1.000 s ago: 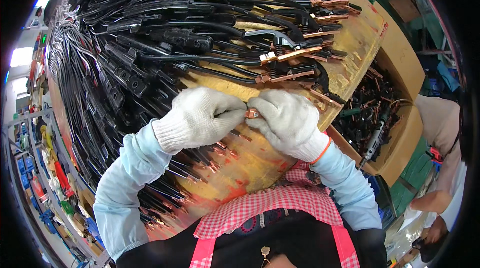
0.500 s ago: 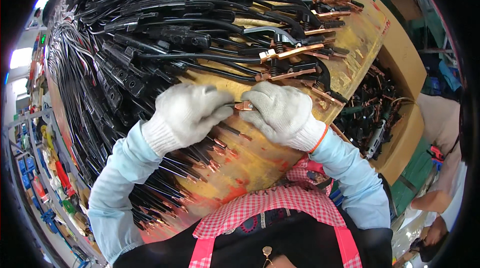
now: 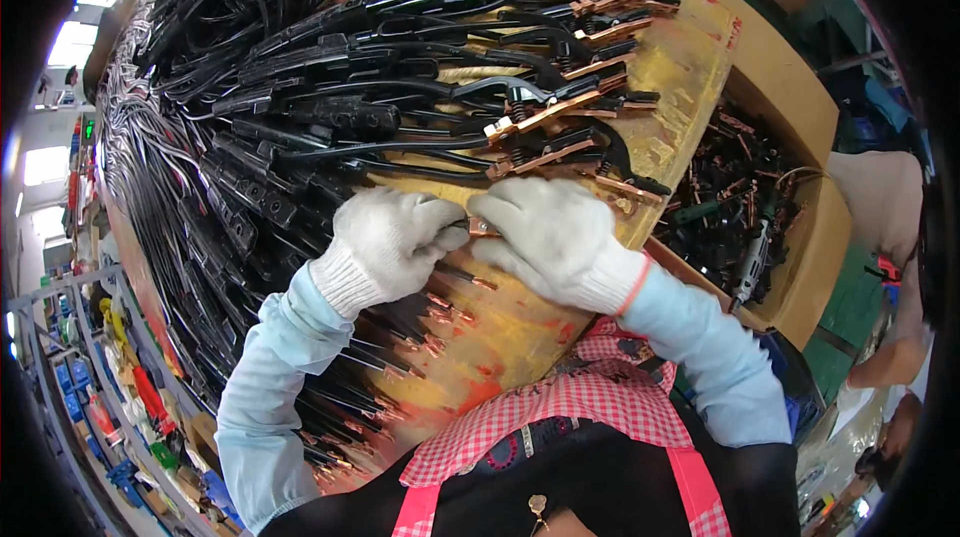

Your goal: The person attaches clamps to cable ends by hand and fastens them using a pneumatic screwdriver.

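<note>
Left hand: bent inward, fingertips pressed together | right hand: opposite, pinching copper piece

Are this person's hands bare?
No, pale knitted gloves cover both the left hand and the right hand.

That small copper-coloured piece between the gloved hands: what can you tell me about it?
The copper-coloured piece is small and looks like metal. A paler spot shows on its face, perhaps a screw head, but it is too small to be sure. The right hand holds it between thumb and fingers, which hide its right part. The left hand has its fingertips close by its left end; whether they touch it is unclear. It is over the yellowish, red-stained tabletop.
</note>
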A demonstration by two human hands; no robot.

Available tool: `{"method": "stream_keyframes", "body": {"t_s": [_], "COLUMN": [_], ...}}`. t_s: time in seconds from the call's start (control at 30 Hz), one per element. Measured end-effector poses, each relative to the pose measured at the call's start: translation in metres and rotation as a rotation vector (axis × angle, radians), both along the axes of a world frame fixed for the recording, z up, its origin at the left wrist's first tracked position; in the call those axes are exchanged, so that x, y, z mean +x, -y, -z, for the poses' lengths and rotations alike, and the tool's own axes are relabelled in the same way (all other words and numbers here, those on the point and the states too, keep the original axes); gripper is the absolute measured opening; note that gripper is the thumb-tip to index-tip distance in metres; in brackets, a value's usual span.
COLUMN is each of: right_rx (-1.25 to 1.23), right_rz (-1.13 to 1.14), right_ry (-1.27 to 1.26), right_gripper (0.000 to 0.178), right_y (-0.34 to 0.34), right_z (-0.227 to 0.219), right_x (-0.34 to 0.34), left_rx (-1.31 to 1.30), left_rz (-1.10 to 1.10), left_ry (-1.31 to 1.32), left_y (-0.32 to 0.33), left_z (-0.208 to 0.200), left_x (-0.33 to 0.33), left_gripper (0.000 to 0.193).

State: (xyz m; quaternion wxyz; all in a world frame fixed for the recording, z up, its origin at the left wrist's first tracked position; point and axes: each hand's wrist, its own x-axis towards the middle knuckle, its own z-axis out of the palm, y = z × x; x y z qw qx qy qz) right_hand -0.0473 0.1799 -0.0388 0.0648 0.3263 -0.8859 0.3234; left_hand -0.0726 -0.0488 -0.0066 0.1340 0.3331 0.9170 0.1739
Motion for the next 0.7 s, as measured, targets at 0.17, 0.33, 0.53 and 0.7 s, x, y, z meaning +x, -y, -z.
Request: {"method": "stream_keyframes", "body": {"t_s": [0.17,0.33,0.53,0.7], "right_rx": [-0.027,0.537,-0.227,-1.501], "right_rz": [0.902,1.503,1.384,0.645], "right_ry": [-0.124,0.602,0.629,0.777], "right_gripper": [0.050,0.086,0.066,0.031], "right_y": [-0.122,-0.272,-0.293,-0.207], "right_z": [-0.004,0.095,0.136,0.022], "right_x": [0.040,0.103,0.119,0.068], "left_rx": [0.098,0.061,0.010,0.080], "left_rz": [0.010,-0.036,-0.095,-0.089], "left_ry": [-0.052,-0.058,-0.092,-0.102], "left_y": [0.001,-0.011,-0.009,-0.017], "left_z": [-0.008,-0.001,0.002,0.004], "left_x": [0.009,0.001,0.010,0.012], "left_gripper": [0.050,0.040,0.029,0.028]}}
